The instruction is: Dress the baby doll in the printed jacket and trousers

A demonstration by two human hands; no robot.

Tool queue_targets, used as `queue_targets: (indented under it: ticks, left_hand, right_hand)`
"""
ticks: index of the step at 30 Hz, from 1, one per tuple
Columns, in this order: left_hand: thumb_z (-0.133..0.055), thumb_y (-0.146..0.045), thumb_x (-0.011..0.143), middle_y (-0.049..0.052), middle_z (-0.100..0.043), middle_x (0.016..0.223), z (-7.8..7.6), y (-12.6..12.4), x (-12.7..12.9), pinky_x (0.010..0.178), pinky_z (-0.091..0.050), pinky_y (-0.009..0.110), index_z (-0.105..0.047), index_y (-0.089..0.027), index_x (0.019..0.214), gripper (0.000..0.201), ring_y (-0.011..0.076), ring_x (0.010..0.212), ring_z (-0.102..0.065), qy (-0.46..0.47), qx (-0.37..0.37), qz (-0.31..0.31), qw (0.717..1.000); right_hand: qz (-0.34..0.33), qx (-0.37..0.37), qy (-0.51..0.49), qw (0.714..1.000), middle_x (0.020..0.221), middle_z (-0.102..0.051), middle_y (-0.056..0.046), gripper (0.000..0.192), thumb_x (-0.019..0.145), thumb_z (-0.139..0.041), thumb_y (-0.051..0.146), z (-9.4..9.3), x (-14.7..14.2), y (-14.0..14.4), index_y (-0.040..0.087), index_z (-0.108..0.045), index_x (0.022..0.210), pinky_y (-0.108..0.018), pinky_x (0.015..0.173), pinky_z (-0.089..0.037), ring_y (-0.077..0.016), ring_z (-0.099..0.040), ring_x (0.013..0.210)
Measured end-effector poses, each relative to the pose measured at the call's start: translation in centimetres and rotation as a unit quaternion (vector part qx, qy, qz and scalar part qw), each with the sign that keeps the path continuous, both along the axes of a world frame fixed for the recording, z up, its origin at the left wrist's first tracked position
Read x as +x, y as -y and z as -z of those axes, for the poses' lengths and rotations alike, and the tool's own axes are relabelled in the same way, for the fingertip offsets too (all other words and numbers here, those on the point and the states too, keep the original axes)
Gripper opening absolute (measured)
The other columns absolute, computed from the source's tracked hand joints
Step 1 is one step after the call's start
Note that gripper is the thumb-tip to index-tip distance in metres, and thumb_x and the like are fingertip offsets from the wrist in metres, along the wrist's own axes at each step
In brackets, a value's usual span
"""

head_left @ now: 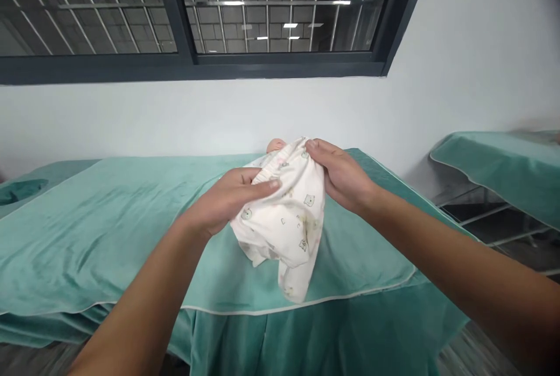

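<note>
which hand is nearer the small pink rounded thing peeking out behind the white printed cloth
Right. The right hand grips the white printed cloth just beside the pink rounded thing; the left hand holds lower down.

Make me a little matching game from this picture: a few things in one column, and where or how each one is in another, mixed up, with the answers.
Things:
1. left hand
2. right hand
3. white printed baby garment
4. teal sheet

Places or states:
A. spread over the table, a white-piped edge at the front
B. held up between both hands, its lower end hanging down
C. grips the gathered band from the right, at the top
D. lies across the garment's upper left, fingers flat on the gathered band

Pairs: 1-D, 2-C, 3-B, 4-A
</note>
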State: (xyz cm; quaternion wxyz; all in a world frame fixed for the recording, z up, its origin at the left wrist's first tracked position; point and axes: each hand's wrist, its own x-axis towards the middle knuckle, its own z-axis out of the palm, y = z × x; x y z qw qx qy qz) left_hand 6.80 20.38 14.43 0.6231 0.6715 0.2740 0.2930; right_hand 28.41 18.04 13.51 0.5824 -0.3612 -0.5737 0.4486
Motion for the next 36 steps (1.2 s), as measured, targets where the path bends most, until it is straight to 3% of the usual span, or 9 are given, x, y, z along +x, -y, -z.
queue_targets:
  ticks: [5, 8, 12, 15, 22, 27, 31, 33, 36]
  left_hand:
    - [-0.07, -0.043, 0.08, 0.001, -0.067, 0.075, 0.7, -0.2, 0.7, 0.054, -0.046, 0.023, -0.068, -0.018, 0.088, 0.026, 0.0147, 0.064, -0.061, 0.04, 0.048, -0.103, 0.993]
    - [-0.065, -0.046, 0.082, 0.001, -0.067, 0.077, 1.3, -0.2, 1.5, 0.054, -0.045, 0.022, -0.067, -0.018, 0.091, 0.03, 0.0148, 0.064, -0.06, 0.037, 0.054, -0.144, 0.987]
    - [-0.067, -0.047, 0.08, 0.005, -0.072, 0.087, 1.8, 0.7, 2.1, 0.063, -0.049, 0.027, -0.068, -0.016, 0.099, 0.036, 0.0207, 0.077, -0.065, -0.036, 0.034, -0.05, 0.998]
    - [-0.071, -0.045, 0.077, 0.008, -0.073, 0.087, 1.9, 1.3, 2.5, 0.067, -0.05, 0.029, -0.07, -0.015, 0.094, 0.035, 0.0233, 0.08, -0.067, -0.088, 0.014, 0.022, 0.996]
    - [-0.066, -0.041, 0.081, 0.002, -0.068, 0.079, 3.7, -0.5, 3.7, 0.06, -0.046, 0.024, -0.067, -0.016, 0.088, 0.027, 0.0159, 0.069, -0.062, 0.059, -0.01, -0.114, 0.992]
    - [-0.069, -0.046, 0.079, 0.005, -0.069, 0.085, 4.6, -0.2, 4.0, 0.062, -0.047, 0.025, -0.066, -0.017, 0.104, 0.039, 0.0172, 0.07, -0.063, 0.045, -0.057, -0.095, 0.993]
    - [-0.074, -0.042, 0.075, 0.003, -0.065, 0.071, 4.4, 0.4, 3.6, 0.051, -0.042, 0.024, -0.067, -0.015, 0.095, 0.034, 0.012, 0.053, -0.053, -0.044, -0.07, 0.054, 0.995]
    - [-0.075, -0.039, 0.074, 0.0, -0.061, 0.064, 4.5, 0.1, 3.4, 0.047, -0.036, 0.022, -0.066, -0.014, 0.085, 0.028, 0.0091, 0.047, -0.047, -0.04, -0.072, 0.049, 0.995]
    - [-0.073, -0.034, 0.075, -0.004, -0.052, 0.056, 4.9, -0.9, 3.4, 0.046, -0.031, 0.02, -0.063, -0.015, 0.075, 0.022, 0.0065, 0.045, -0.04, 0.059, -0.055, -0.053, 0.995]
  right_hand:
    - [-0.069, -0.003, 0.181, 0.981, 0.086, -0.062, 0.001, 0.027, 0.084, -0.064, 0.05, 0.8, -0.6, 0.8, 0.024, -0.062, 0.09, -0.028, 0.067, -0.044, -0.0158, -0.057, 0.077]
    - [-0.037, 0.028, 0.256, 0.966, 0.083, -0.062, 0.001, 0.024, 0.083, -0.066, 0.045, 1.1, -1.3, 1.2, 0.022, -0.062, 0.087, -0.028, 0.069, -0.043, -0.017, -0.057, 0.079]
    - [0.088, 0.068, 0.126, 0.986, 0.081, -0.057, 0.003, 0.019, 0.087, -0.059, 0.04, 1.7, -1.7, 0.2, 0.022, -0.058, 0.083, -0.025, 0.067, -0.041, -0.0137, -0.053, 0.075]
    - [0.082, 0.023, 0.024, 0.996, 0.077, -0.055, 0.005, 0.013, 0.086, -0.058, 0.035, 2.7, -1.3, -0.8, 0.022, -0.057, 0.082, -0.023, 0.062, -0.04, -0.0112, -0.05, 0.067]
    - [-0.113, -0.099, 0.14, 0.979, 0.079, -0.068, -0.001, 0.031, 0.067, -0.079, 0.039, 5.5, -0.6, -0.4, 0.017, -0.068, 0.086, -0.028, 0.066, -0.047, -0.0177, -0.062, 0.073]
    - [-0.01, -0.128, 0.04, 0.991, 0.073, -0.068, -0.001, 0.034, 0.073, -0.073, 0.049, 6.3, -1.3, -0.9, 0.017, -0.067, 0.083, -0.027, 0.058, -0.045, -0.0156, -0.06, 0.063]
    - [0.055, -0.115, -0.07, 0.989, 0.072, -0.068, 0.0, 0.024, 0.072, -0.074, 0.038, 6.8, -0.9, -2.0, 0.018, -0.065, 0.082, -0.026, 0.057, -0.045, -0.015, -0.06, 0.062]
    - [0.029, -0.135, -0.081, 0.987, 0.072, -0.068, 0.0, 0.024, 0.07, -0.076, 0.036, 7.1, -0.4, -1.9, 0.018, -0.066, 0.083, -0.027, 0.058, -0.047, -0.0154, -0.06, 0.062]
    - [-0.103, -0.158, -0.037, 0.981, 0.083, -0.072, -0.004, 0.039, 0.068, -0.08, 0.041, 7.2, 0.3, -1.3, 0.017, -0.069, 0.097, -0.03, 0.067, -0.052, -0.0185, -0.066, 0.072]
